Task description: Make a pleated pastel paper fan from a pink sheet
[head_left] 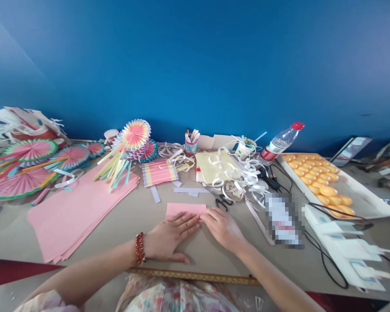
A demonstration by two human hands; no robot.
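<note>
A small pink paper sheet (pixel 185 209) lies on the table in front of me. My left hand (pixel 169 237), with a red bead bracelet at the wrist, rests flat on its near part with fingers stretched out. My right hand (pixel 223 227) presses its curled fingertips on the sheet's right edge, touching the left fingertips. Neither hand lifts the paper. Black scissors (pixel 223 202) lie just beyond my right hand.
A stack of pink sheets (pixel 74 212) lies at left, with folded paper fans (pixel 29 167) behind it. A pleated strip (pixel 159 172), curled white paper strips (pixel 237 173), a pen cup (pixel 190 145), a water bottle (pixel 281 142) and a tray of orange pieces (pixel 364 199) stand farther back.
</note>
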